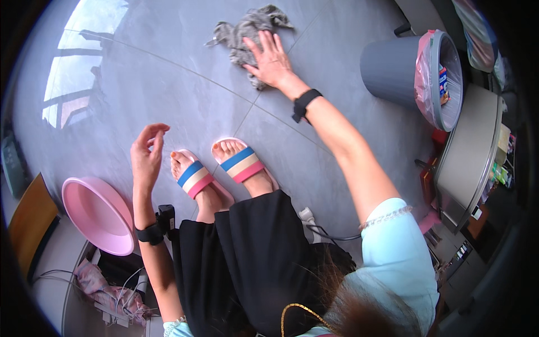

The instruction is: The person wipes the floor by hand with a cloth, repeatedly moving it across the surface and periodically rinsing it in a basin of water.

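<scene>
A crumpled grey cloth [244,31] lies on the grey tiled floor [181,101] at the top of the view. My right hand [271,63] rests flat on it, fingers spread, pressing from above without closing around it. Raised in front of my left knee, my left hand [147,149] is empty, its fingers loosely curled and a gap showing between thumb and fingers. Below it to the left, a pink plastic basin [97,215] leans tilted on its side, apart from the hand.
A grey trash bin [391,71] with a pink liner stands at the right, beside a cabinet [467,156]. My feet wear striped slides [242,164]. A white plug [307,215] with a black cord lies near my right leg. Cables and a power strip [111,314] sit lower left.
</scene>
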`<state>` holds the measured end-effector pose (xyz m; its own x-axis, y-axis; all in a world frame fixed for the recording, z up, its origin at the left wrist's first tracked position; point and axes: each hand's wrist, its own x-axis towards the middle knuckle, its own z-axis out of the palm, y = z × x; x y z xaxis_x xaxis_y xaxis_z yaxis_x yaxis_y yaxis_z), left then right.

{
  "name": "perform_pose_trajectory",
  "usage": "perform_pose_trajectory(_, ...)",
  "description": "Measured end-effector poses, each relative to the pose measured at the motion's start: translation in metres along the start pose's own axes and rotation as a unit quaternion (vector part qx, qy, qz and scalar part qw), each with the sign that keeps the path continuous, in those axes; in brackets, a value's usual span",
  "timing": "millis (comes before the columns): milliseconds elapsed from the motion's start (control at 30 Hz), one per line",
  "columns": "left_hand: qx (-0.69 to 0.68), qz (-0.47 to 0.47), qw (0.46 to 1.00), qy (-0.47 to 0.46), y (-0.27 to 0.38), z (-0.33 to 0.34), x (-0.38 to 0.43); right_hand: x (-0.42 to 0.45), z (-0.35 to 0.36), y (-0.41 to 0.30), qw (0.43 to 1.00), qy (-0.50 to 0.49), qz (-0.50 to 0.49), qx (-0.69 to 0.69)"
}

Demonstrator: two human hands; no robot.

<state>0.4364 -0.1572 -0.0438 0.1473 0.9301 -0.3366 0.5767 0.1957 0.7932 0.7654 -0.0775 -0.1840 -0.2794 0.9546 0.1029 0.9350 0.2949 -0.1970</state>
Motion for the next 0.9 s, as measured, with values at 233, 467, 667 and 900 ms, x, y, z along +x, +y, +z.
perform_pose_trajectory(233,-0.013,-0.013,1.000,0.018,-0.025,0.006,-0.010,-0.214,-0.032,0.007,0.991,-0.057,0.067,0.099)
perform_pose_trajectory(467,-0.004,-0.021,1.000,-0.005,-0.010,0.010,-0.002,-0.303,-0.057,-0.008,0.968,-0.210,0.130,0.048)
perform_pose_trajectory(667,-0.029,-0.017,0.999,0.019,-0.016,0.015,-0.002,-0.128,-0.028,-0.039,0.984,-0.108,-0.010,0.142)
perform_pose_trajectory(900,-0.027,-0.060,0.998,0.013,-0.014,0.011,-0.004,0.065,0.028,-0.122,0.977,-0.005,-0.150,0.153)
